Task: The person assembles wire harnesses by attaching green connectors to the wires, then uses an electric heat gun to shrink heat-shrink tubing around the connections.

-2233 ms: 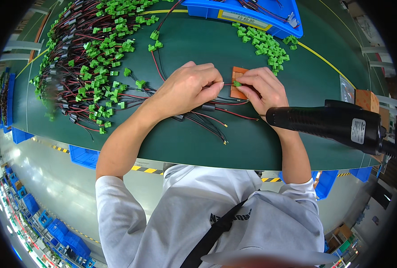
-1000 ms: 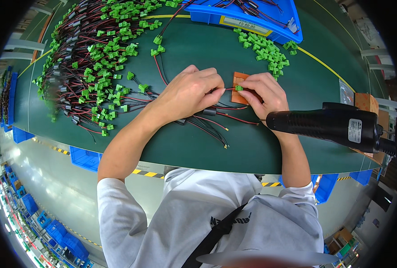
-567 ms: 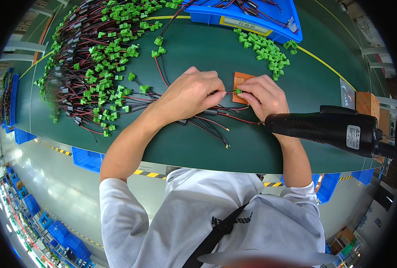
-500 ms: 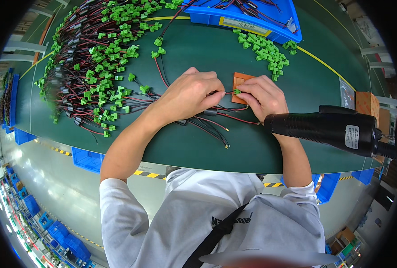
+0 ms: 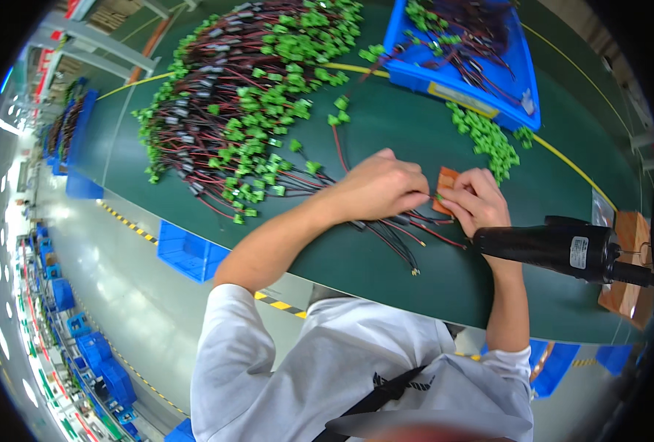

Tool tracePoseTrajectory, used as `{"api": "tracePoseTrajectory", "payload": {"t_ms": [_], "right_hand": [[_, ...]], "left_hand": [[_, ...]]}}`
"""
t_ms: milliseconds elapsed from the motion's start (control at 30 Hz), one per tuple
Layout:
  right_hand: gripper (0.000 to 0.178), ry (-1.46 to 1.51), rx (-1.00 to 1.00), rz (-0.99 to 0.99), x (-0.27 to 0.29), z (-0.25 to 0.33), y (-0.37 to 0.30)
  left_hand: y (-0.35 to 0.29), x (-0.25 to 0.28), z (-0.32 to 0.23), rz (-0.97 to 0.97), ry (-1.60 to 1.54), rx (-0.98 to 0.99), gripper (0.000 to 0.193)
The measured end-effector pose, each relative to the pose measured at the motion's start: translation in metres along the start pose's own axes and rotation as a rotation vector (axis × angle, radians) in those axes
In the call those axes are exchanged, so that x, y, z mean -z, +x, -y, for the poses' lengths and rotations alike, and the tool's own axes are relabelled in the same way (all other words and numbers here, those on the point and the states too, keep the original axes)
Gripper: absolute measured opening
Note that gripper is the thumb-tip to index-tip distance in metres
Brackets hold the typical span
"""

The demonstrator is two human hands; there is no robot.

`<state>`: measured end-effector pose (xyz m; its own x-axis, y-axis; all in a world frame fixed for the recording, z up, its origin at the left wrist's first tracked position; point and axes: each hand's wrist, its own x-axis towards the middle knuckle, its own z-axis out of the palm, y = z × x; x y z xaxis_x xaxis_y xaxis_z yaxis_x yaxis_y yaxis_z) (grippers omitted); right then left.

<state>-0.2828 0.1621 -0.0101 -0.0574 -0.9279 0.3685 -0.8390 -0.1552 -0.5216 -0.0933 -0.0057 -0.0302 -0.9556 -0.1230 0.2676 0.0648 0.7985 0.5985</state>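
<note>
At the middle of the green table (image 5: pixel 327 272), my left hand (image 5: pixel 387 186) is closed in a pinch around the thin wire of a cable. Just to its right, my right hand (image 5: pixel 480 202) pinches a small green connector (image 5: pixel 440 197) at the wire's end. An orange block (image 5: pixel 447 177) lies under and beside the right fingertips. Below both hands, several loose red and black wires (image 5: pixel 397 239) with bare or tipped ends spread over the table. The exact contact between wire and connector is too small to make out.
A large heap of cables with green connectors (image 5: pixel 231 110) covers the left of the table. A blue bin (image 5: pixel 445 92) with more cables stands at the back, a pile of green connectors (image 5: pixel 489 144) before it. A black electric screwdriver (image 5: pixel 548 247) hangs at right, near a cardboard box (image 5: pixel 629 295).
The whole view has shifted, so the table and hands appear lower and further right. Both hands keep their pinch beside the orange block, with little visible movement between them.
</note>
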Motion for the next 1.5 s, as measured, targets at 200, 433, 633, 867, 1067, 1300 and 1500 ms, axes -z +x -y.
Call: {"api": "tracePoseTrajectory", "payload": {"t_ms": [200, 433, 633, 867, 1067, 1300, 1500], "right_hand": [[0.085, 1.274, -0.363, -0.46, 0.038, -0.039, -0.014], [0.061, 0.728, -0.05, -0.627, 0.05, 0.027, -0.001], [0.041, 0.982, 0.035, -0.522, 0.035, 0.043, 0.035], [0.024, 1.103, 0.062, -0.515, 0.01, 0.045, 0.06], [0.02, 1.104, 0.044, -0.523, 0.001, 0.041, 0.061], [0.019, 1.161, 0.081, -0.483, -0.005, 0.038, 0.06], [0.015, 1.065, 0.022, -0.421, -0.001, 0.043, 0.062]], "left_hand": [[0.004, 0.007, 0.008, 0.079, -0.067, 0.054, 0.013], [0.007, 0.016, 0.008, 0.112, -0.069, 0.161, 0.017], [0.006, 0.007, 0.007, 0.085, -0.073, 0.169, 0.019], [0.006, 0.003, 0.008, 0.063, -0.04, 0.142, 0.02], [0.007, 0.006, 0.007, 0.082, -0.03, 0.166, 0.02], [0.008, 0.0, 0.007, -0.014, -0.015, 0.149, 0.019], [0.006, 0.002, 0.008, 0.015, 0.002, 0.152, 0.019]]}}
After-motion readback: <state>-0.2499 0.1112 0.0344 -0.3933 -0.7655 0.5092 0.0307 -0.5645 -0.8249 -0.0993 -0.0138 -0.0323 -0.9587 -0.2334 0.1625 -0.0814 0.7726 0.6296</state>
